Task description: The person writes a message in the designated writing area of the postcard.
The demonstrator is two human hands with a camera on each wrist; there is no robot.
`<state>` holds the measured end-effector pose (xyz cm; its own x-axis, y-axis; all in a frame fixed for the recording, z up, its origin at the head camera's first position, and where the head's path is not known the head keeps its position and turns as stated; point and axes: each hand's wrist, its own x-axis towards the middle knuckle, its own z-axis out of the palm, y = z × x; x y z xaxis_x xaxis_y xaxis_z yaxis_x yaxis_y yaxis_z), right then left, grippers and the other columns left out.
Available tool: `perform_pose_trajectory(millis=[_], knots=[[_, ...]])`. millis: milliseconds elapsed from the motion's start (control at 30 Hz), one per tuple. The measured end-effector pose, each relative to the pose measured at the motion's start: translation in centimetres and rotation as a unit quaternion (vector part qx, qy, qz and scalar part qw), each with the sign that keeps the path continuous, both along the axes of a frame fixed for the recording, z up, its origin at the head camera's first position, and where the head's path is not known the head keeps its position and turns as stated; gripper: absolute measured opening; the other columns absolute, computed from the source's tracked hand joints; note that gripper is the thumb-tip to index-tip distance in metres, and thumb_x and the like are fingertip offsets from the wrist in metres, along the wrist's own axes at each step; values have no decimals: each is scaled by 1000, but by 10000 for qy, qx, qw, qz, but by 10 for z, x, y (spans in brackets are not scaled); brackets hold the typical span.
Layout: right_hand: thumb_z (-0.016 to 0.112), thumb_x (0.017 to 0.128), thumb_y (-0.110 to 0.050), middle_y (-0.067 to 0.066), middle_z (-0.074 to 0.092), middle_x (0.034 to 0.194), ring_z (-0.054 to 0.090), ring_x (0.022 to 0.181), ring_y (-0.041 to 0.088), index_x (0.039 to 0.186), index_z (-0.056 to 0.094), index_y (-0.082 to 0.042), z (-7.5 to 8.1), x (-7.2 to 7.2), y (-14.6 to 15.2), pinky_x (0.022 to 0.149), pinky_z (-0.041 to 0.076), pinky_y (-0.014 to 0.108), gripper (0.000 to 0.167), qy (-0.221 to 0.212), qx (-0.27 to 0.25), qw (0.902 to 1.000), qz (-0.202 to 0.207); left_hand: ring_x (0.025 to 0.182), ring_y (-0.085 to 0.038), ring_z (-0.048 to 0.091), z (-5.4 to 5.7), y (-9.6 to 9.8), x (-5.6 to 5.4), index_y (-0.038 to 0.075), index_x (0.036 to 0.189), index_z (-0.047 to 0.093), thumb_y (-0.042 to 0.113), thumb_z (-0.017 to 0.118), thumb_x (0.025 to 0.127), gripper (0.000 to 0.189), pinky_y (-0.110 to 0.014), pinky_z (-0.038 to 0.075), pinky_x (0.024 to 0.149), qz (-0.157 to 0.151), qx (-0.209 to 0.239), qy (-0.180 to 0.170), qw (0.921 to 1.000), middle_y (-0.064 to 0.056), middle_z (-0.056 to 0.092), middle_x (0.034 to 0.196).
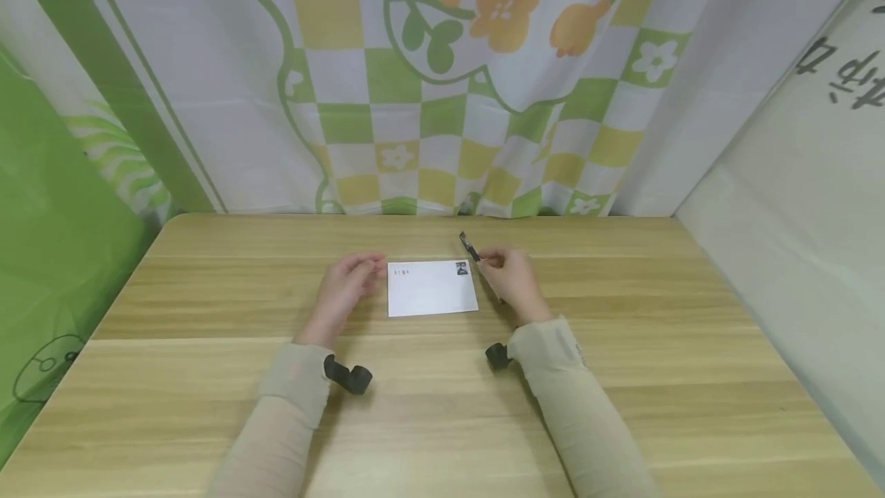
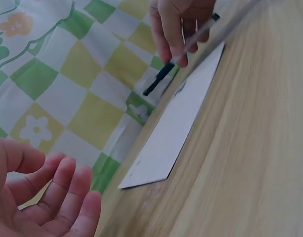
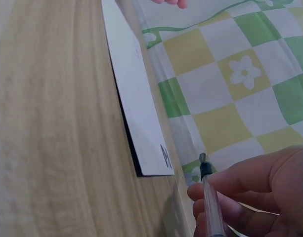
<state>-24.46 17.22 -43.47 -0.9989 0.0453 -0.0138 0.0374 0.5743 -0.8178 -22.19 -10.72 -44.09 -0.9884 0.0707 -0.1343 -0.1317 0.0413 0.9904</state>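
A white envelope (image 1: pixel 432 290) lies flat on the table, with small characters at its upper left and a dark stamp-like picture (image 1: pixel 462 269) at its upper right. My right hand (image 1: pixel 510 279) pinches a pen (image 1: pixel 471 247) between thumb and fingers, just right of the envelope. The pen has a clear barrel (image 3: pixel 214 210) and a dark end that points away from me. Beside the envelope's left edge, my left hand (image 1: pixel 348 287) is raised with fingers loosely bent. In the left wrist view nothing lies between that hand's fingers (image 2: pixel 67 197).
The wood-grain table (image 1: pixel 429 421) ends at a checked, flowered curtain (image 1: pixel 442 129) at the back. Green cloth (image 1: pixel 62 198) hangs on the left, and a white sheet with dark writing (image 1: pixel 795 198) stands on the right. Black wrist cameras (image 1: pixel 349 376) sit at both cuffs.
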Motion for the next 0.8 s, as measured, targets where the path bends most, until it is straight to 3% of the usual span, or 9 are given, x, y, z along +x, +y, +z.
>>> perform_pose_trajectory(millis=[133, 267, 533, 800], knots=[[64, 92, 0, 21, 70, 102, 65, 93, 32, 115, 70, 7, 0, 0, 2, 83, 55, 41, 25, 85, 221, 9997, -27, 119, -35, 59, 3, -4, 0, 3, 137, 59, 20, 48, 107, 37, -45, 49, 100, 77, -804, 137, 9966, -19, 63, 134], [63, 90, 1, 21, 71, 99, 66, 92, 33, 111, 72, 7, 3, -1, 3, 83, 55, 43, 23, 157, 447, 9988, -81, 116, -37, 59, 6, -6, 0, 1, 137, 58, 18, 49, 106, 36, -46, 50, 97, 88, -1217, 328, 9920, -20, 61, 135], [65, 88, 2, 21, 71, 101, 66, 91, 32, 110, 72, 7, 3, -1, 6, 81, 56, 41, 23, 41, 650, 9979, -40, 135, -36, 49, 8, -12, 0, 1, 141, 54, 20, 49, 107, 39, -52, 38, 114, -63, -1603, 551, 9855, -19, 56, 144], [66, 89, 0, 21, 71, 105, 64, 91, 31, 111, 73, 6, 3, 1, 11, 81, 55, 41, 24, -160, 751, 9970, -126, 138, -40, 45, 9, -19, -1, 3, 146, 48, 20, 46, 107, 43, -56, 36, 114, -165, -1815, 632, 9812, -19, 49, 150]])
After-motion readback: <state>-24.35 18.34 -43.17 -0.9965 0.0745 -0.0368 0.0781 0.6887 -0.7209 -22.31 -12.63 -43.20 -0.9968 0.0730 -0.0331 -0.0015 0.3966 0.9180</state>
